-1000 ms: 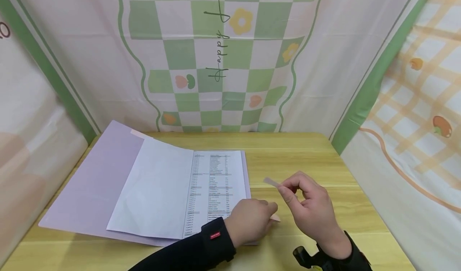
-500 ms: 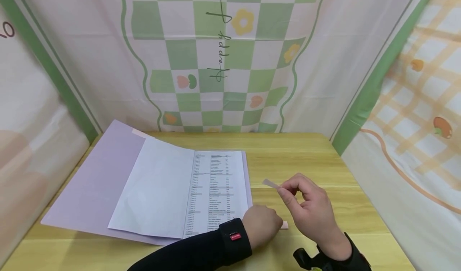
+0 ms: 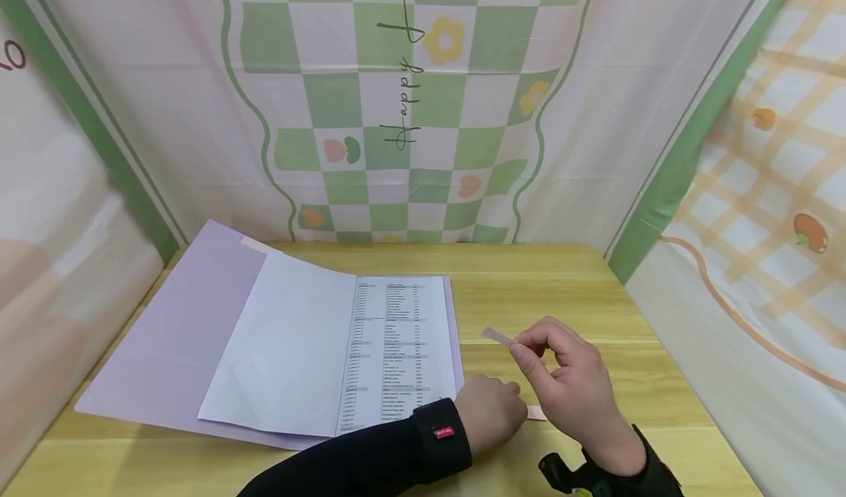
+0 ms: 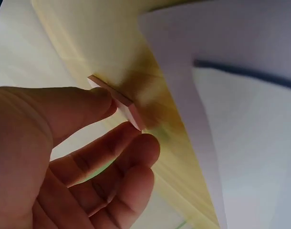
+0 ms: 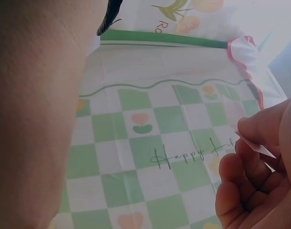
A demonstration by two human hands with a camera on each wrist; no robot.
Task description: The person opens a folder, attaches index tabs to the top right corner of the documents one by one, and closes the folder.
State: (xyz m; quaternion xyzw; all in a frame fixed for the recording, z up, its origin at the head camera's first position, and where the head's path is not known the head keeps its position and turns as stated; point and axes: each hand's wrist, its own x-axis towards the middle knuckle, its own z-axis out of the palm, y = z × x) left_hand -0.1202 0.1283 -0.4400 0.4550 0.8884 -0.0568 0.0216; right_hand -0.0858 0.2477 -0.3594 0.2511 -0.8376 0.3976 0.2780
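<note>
My left hand (image 3: 492, 415) is low over the table, just right of the open booklet's corner. It pinches a small pink pad of sticky notes (image 4: 129, 107) between thumb and fingers, and the pad's end (image 3: 536, 412) shows beyond the knuckles in the head view. To the right, my right hand (image 3: 567, 383) is raised, pinching a thin, pale sticky-note strip (image 3: 496, 335) between thumb and forefinger. In the right wrist view the strip (image 5: 254, 144) looks bent at the fingertips. The booklet's printed page (image 3: 399, 350) lies face up, with rows of small text.
A lilac cover (image 3: 165, 335) spreads open on the left, with a blank white sheet (image 3: 284, 350) against it. At that sheet's top edge sits a pale pink tab (image 3: 260, 246). Patterned cloth (image 3: 383, 100) hangs behind the wooden table (image 3: 529, 277).
The left hand has moved right, off the page's edge and over the table, carrying the pink sticky-note pad. My right hand with the strip has hardly moved.
</note>
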